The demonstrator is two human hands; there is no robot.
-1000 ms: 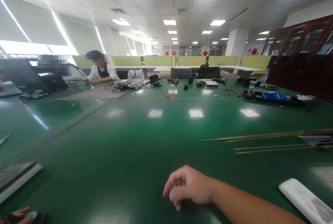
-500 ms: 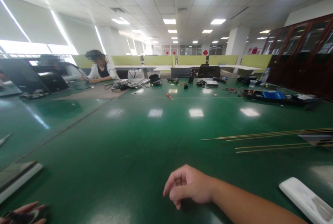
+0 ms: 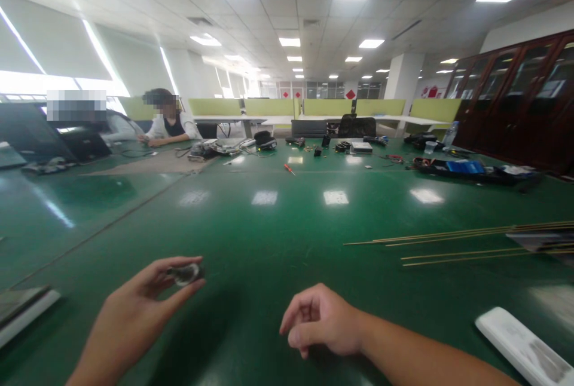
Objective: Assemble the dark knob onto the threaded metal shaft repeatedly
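My left hand is raised over the green table at the lower left, its fingertips pinched on a small dark roll with a pale centre. My right hand rests on the table at the bottom centre, fingers loosely curled inward, with nothing visible in them. The two hands are about a hand's width apart.
Thin brass-coloured rods lie to the right, and a white flat remote-like object at lower right. A flat grey-edged panel sits at the left edge. Tools and a red screwdriver clutter the far side, where two people sit.
My left hand has come up from the bottom left corner toward the centre, carrying the small roll. My right hand has stayed put.
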